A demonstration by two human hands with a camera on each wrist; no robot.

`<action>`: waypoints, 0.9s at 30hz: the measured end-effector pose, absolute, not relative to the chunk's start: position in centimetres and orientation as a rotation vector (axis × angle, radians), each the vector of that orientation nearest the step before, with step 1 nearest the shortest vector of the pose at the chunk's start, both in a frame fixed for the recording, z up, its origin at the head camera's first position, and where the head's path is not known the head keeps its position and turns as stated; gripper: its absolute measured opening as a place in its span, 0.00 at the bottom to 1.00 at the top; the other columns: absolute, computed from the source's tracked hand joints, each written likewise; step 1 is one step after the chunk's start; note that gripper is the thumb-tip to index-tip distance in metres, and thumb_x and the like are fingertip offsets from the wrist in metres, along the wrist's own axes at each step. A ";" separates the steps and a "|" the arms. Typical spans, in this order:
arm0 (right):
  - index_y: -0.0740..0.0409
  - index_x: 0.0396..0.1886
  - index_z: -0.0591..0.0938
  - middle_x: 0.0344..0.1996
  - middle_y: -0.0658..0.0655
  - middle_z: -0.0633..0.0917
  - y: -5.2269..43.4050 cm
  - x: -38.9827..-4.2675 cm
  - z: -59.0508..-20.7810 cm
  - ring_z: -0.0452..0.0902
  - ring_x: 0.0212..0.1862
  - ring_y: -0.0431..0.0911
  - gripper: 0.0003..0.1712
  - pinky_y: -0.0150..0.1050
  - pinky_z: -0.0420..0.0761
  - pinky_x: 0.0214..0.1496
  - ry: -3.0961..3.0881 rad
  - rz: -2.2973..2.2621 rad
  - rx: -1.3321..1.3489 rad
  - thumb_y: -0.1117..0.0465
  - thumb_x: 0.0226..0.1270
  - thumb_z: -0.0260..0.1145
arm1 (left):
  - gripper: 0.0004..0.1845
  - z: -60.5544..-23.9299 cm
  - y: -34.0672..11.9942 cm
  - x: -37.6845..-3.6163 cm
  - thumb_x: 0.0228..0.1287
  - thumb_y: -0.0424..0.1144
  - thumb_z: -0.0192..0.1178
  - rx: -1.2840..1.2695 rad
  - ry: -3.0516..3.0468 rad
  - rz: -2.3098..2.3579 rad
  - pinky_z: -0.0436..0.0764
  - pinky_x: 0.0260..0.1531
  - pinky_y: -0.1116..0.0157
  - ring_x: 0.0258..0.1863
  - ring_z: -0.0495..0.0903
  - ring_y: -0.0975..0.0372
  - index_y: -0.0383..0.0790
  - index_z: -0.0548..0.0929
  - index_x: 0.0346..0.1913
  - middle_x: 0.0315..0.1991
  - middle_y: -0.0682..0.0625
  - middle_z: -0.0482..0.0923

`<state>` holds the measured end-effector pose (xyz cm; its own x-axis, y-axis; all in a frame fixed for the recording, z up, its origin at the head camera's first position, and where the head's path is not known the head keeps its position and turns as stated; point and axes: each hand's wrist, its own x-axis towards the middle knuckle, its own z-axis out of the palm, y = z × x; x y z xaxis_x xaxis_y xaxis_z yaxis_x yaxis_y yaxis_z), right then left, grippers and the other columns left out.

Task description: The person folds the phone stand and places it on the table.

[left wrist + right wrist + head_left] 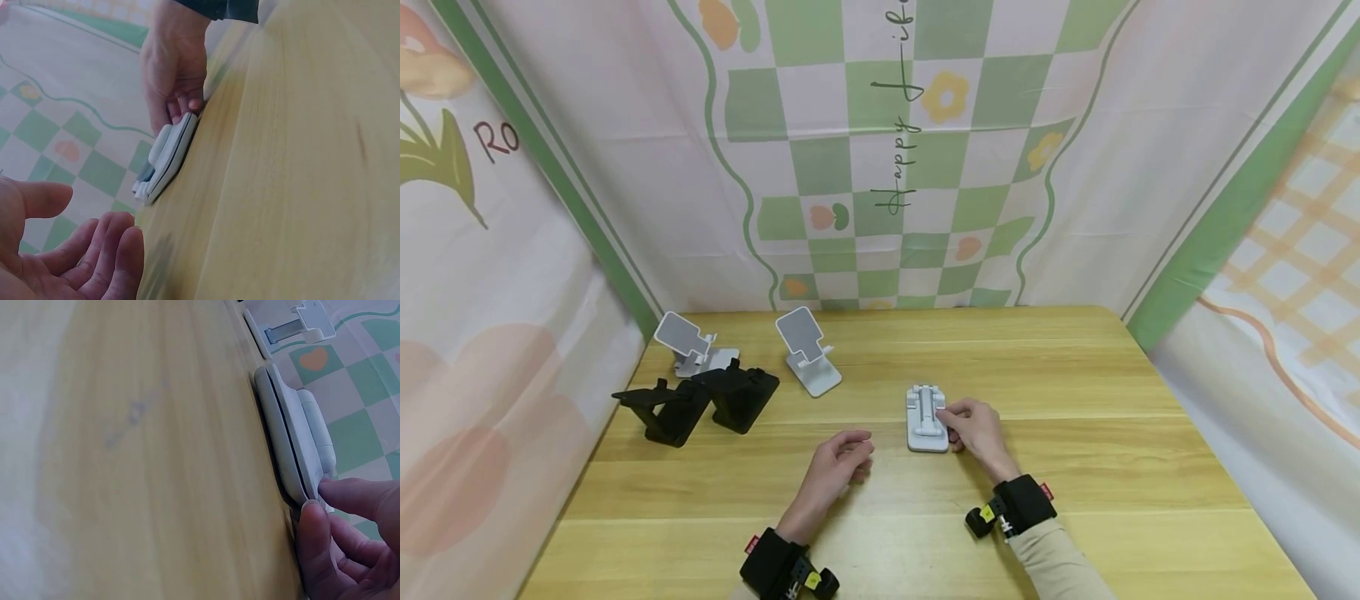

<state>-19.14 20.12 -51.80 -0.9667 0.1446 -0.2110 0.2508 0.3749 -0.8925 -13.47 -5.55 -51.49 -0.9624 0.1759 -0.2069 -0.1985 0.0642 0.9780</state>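
The right hand (973, 427) has its fingers (350, 500) curled and pinching the near edge of a folded white phone stand (927, 418), thumb on top and the other fingertips tucked against its side. The stand lies flat on the bench (1075, 467), folded shut, pale grey-white plastic with rounded corners and a raised hinged arm folded down along its middle. From the right wrist view it shows as two thin slabs stacked close together.

Just to the left of those fingers, apart from the stand, the left hand (838, 462) rests above the bench with its fingers (119, 250) loosely curled and parted, palm showing in its wrist view, holding nothing.

Farther out beyond the left hand, toward the back left of the bench, stand four more holders. An opened white stand (808, 350) is propped up with its plate tilted back. Left of it sit two black stands (700, 404), unfolded and lying against each other. Behind them is another white stand (688, 342), also opened. No container is among these things.

The bench is light wood with long plank seams. Around it on three sides hangs a printed cloth backdrop (880, 167), pink and white with green checks, wavy green lines, small flowers and some script lettering. Both wrists wear black straps.
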 end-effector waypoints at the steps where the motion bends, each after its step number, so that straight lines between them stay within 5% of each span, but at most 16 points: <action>1: 0.70 0.45 0.85 0.23 0.55 0.84 20.1 -19.1 -51.8 0.77 0.22 0.41 0.13 0.31 0.79 0.21 2.522 -1.666 0.367 0.63 0.70 0.71 | 0.22 -51.5 -5.5 -13.5 0.78 0.41 0.59 -0.026 2.076 1.978 0.86 0.43 0.57 0.43 0.84 0.54 0.27 0.77 0.64 0.49 0.35 0.83; 16: 0.69 0.43 0.84 0.24 0.57 0.83 20.4 -18.7 -51.9 0.78 0.24 0.43 0.11 0.33 0.82 0.24 2.488 -1.704 0.397 0.63 0.71 0.70 | 0.22 -50.6 -6.8 -14.8 0.77 0.44 0.59 -0.055 2.160 1.947 0.85 0.46 0.58 0.45 0.83 0.53 0.31 0.78 0.64 0.52 0.38 0.82; 27: 0.67 0.35 0.83 0.25 0.56 0.83 20.2 -18.0 -51.6 0.77 0.22 0.43 0.18 0.34 0.82 0.22 2.454 -1.753 0.415 0.54 0.76 0.65 | 0.20 -48.9 -8.3 -16.8 0.77 0.42 0.60 -0.109 2.354 1.949 0.86 0.46 0.56 0.45 0.84 0.49 0.32 0.80 0.63 0.50 0.42 0.82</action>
<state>-17.99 20.22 -51.58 -0.9583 0.1636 -0.2345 0.2748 0.3012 -0.9131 -16.75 -8.34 -48.91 -0.9940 -0.0019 -0.1096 -0.1080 0.1863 0.9765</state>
